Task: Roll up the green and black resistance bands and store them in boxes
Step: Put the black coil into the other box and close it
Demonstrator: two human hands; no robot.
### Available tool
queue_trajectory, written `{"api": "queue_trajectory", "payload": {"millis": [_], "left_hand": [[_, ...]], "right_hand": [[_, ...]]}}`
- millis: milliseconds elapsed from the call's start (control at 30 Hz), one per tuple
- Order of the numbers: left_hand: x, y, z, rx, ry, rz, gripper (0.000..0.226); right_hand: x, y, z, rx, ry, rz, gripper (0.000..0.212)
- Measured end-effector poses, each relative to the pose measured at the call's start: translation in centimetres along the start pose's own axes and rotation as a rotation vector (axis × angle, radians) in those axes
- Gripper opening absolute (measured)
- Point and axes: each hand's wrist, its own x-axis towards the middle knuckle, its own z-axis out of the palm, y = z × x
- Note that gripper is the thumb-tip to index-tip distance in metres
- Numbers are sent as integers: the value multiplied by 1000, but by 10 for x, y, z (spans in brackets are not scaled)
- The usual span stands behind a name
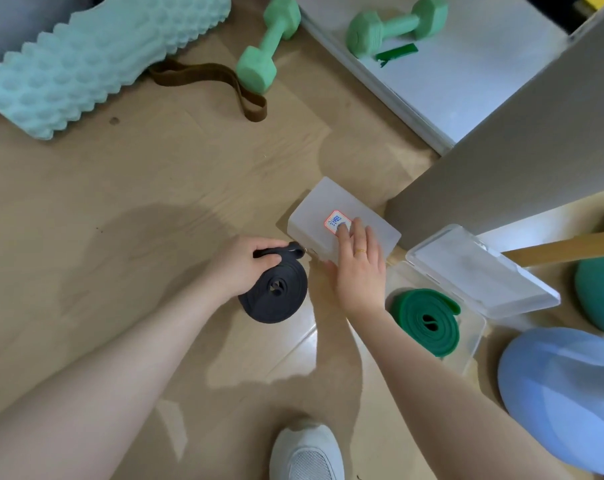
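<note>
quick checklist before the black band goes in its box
1. Black band fully rolled: ok, a tight coil.
2. Left hand grips the coil: ok.
3. Closed box opened: not ok, lid still shut.
4. Right hand on that box: ok, fingers rest on its top.
5. Green band stored: ok, coiled in the open box.
6. Closed box empty inside: cannot tell.

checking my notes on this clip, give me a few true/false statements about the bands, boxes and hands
1. The green band lies rolled in the open box. True.
2. The left hand holds the rolled black band. True.
3. The right hand grips a dumbbell. False: its fingers rest on the closed frosted box.
4. The black band is already boxed. False: it is outside both boxes.
5. The brown band is rolled up. False: it lies loose.
</note>
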Motion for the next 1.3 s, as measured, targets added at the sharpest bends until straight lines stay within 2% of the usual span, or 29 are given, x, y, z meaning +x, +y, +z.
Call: {"api": "queue_trajectory", "payload": {"millis": [133, 333, 433, 567, 733, 833, 967, 1133, 1300], "left_hand": [[9, -5, 4, -90, 52, -17, 30], [9, -9, 14, -231, 95, -46, 31], [8, -10, 17, -308, 124, -46, 30], [2, -6, 17, -337, 139, -12, 29], [-4, -3, 21, -354, 168, 10, 28], [-5, -12, 20, -308, 197, -25, 29], [-14, -30, 16, -289, 264, -138, 29], [-34, -21, -7, -393, 187, -120, 29], [-35, 7, -31, -342, 23, -45, 27]], "right_hand": [[9, 2, 2, -163, 27, -4, 58], [15, -1, 1, -308, 44, -39, 53], [11, 0, 1, -302, 90, -88, 50], [3, 1, -5, -246, 214, -146, 35], [-4, -5, -12, -168, 255, -111, 39], [1, -9, -29, -116, 306, -92, 39], [11, -18, -51, -113, 399, -211, 34], [25, -14, -76, -150, 463, -240, 34], [53, -1, -91, -224, 479, -60, 30]]}}
